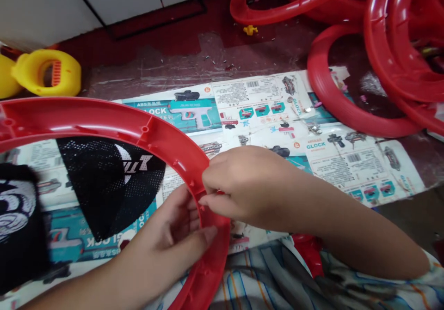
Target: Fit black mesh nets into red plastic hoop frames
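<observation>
While left hand [168,240] grips red ring [168,141], right hand [239,185] curls at its channel, can't tell if pinching anything; printed sheets [350,171] below read "GLOCK", "ABS".

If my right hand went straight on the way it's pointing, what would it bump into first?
Your right hand would most likely meet the red ring first; whether the two touch now is unclear.

The hoop [169,143] is plain bright red, as are the spare hoops [376,37]; the ridged ring [321,76] is red with fine concentric lines. Yellow toy [72,76], orange-red grille [56,73]. Black mesh [107,180] with white lettering; black cloth [22,259] with white swirls. Card [232,93]: white, teal blocks, dark print. Counter [173,72]: maroon. Clothes [256,277]: grey and white, blue and orange stripes.
</observation>
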Demonstrator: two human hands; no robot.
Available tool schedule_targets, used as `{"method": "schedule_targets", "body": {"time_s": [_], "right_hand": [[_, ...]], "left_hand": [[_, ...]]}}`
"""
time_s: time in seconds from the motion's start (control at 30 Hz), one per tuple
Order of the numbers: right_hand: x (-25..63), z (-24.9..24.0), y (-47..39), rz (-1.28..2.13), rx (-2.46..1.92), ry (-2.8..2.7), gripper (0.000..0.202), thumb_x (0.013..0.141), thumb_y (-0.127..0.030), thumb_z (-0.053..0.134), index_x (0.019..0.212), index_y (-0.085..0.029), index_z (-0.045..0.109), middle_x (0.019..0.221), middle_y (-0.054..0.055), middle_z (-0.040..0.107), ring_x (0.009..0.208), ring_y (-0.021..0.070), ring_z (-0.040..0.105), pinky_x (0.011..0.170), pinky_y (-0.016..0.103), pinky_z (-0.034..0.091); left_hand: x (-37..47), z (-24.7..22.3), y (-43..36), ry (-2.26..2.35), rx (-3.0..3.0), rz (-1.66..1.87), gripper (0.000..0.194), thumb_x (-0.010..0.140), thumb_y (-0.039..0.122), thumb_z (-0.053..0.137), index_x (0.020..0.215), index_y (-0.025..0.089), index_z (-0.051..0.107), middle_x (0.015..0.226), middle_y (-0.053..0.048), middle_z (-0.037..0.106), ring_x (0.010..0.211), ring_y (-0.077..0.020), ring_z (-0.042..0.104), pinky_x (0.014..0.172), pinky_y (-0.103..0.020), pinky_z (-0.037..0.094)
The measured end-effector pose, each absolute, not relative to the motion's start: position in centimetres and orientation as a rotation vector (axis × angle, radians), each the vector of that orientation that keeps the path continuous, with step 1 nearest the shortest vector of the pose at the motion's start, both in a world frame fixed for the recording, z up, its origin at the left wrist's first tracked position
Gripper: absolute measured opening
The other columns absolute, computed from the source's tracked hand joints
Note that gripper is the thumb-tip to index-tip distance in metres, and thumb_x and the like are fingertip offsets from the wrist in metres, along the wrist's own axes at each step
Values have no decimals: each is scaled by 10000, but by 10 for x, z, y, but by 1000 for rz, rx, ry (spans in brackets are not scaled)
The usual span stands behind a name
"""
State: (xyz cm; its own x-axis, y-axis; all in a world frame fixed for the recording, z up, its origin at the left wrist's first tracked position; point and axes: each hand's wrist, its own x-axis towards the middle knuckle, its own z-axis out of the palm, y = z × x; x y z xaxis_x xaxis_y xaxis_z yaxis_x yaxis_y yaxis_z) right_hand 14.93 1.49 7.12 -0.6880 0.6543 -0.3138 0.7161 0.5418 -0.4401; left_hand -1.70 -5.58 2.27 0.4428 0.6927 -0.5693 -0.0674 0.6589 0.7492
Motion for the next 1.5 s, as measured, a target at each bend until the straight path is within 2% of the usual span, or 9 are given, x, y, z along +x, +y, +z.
{"method": "schedule_targets", "body": {"time_s": [0.1, 0.27, 0.43, 0.63, 0.87, 1.0, 1.17, 1.37, 1.5], "right_hand": [[148, 70, 13, -764, 1123, 2681, 106, 790, -172, 713, 695, -163, 667, 699, 8, 648, 607, 121, 517, 522, 258, 262], [155, 68, 8, -497, 1073, 2911, 132, 784, -131, 696, 689, -167, 611, 682, -8, 577, 586, 114, 449, 516, 281, 199], [162, 62, 9, -384, 850, 3262, 205, 861, -72, 553, 682, -154, 612, 729, 10, 522, 686, 139, 395, 615, 296, 276], [160, 56, 17, -491, 708, 3311, 218, 910, -97, 535, 743, -141, 668, 783, 14, 578, 729, 137, 420, 694, 290, 361], [158, 63, 16, -664, 819, 3092, 225, 845, -13, 571, 763, -176, 703, 833, 4, 639, 804, 127, 529, 720, 252, 424], [158, 60, 17, -572, 845, 3093, 189, 860, -79, 613, 698, -147, 681, 750, 21, 616, 738, 141, 512, 690, 276, 408], [160, 60, 16, -541, 861, 3130, 269, 908, -100, 553, 664, -152, 653, 714, 19, 589, 723, 140, 488, 689, 274, 382], [160, 59, 12, -309, 1000, 3262, 251, 911, -135, 546, 673, -155, 623, 763, 23, 598, 720, 145, 473, 671, 289, 348], [160, 55, 15, -80, 1034, 3297, 257, 906, -123, 519, 669, -165, 610, 680, 13, 568, 661, 148, 426, 609, 310, 273]], "left_hand": [[-13, 19, -55, 1157, 770, 617, 428, 870, 279, 631, 1229, 281, 399, 934, -17, 695, 652, -142, 680, 555, -237, 556], [-12, 14, -51, 1268, 972, 663, 415, 777, 165, 635, 1120, 259, 421, 894, 37, 637, 722, -124, 639, 597, -208, 527], [-18, 16, -48, 1198, 1118, 597, 432, 765, 134, 589, 1145, 260, 427, 921, 29, 596, 782, -136, 629, 613, -216, 509], [-20, 17, -52, 1131, 1211, 528, 387, 807, 150, 541, 1161, 233, 413, 1040, -32, 621, 906, -173, 631, 724, -271, 528], [-20, 20, -52, 1043, 1147, 449, 324, 814, 166, 557, 1099, 240, 422, 1015, -35, 612, 935, -194, 634, 770, -300, 553], [-18, 23, -53, 969, 1030, 439, 307, 824, 160, 559, 1080, 261, 420, 1000, -20, 616, 906, -178, 643, 784, -303, 558], [-19, 25, -52, 854, 940, 471, 328, 844, 149, 566, 1122, 260, 433, 1001, -27, 626, 903, -181, 650, 759, -305, 562], [-9, 22, -45, 1049, 817, 740, 292, 893, 266, 595, 1149, 230, 459, 935, -13, 669, 752, -120, 665, 629, -193, 533], [-7, 20, -43, 1133, 823, 745, 431, 854, 206, 619, 1216, 263, 392, 849, 40, 661, 675, -104, 660, 593, -186, 527]]}}
